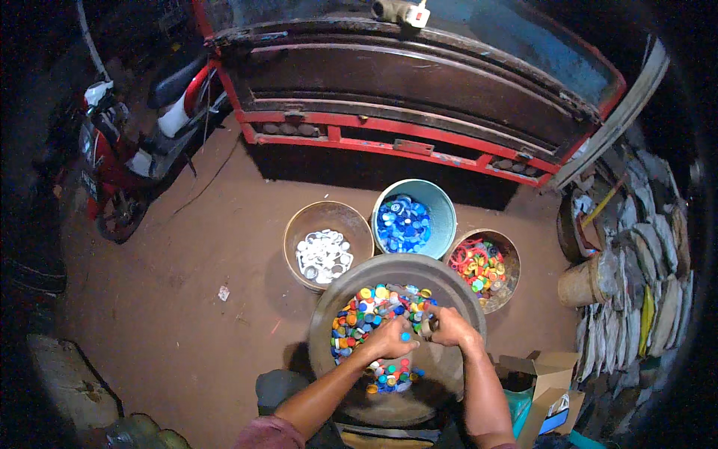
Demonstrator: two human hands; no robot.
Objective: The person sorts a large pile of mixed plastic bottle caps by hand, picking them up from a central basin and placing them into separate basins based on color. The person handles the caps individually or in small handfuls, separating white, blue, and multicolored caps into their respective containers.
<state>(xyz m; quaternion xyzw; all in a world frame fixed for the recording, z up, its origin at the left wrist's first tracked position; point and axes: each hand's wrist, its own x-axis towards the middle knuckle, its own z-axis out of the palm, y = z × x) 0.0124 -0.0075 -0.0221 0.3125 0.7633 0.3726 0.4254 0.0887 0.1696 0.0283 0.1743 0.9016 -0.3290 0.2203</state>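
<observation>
A wide round basin stands in front of me, holding many bottle caps of mixed colours. Over its middle, my left hand has a light blue cap between thumb and fingers. My right hand hovers at the right side of the pile, fingers curled near a pale cap; whether it grips that cap is unclear. A smaller group of caps lies in the near part of the basin, below my left hand.
Beyond the basin stand a bucket of white caps, a light blue bucket of blue caps and a bucket of red, yellow and green caps. A red-framed vehicle tailgate, motorbike, cardboard box and stacked sacks surround them.
</observation>
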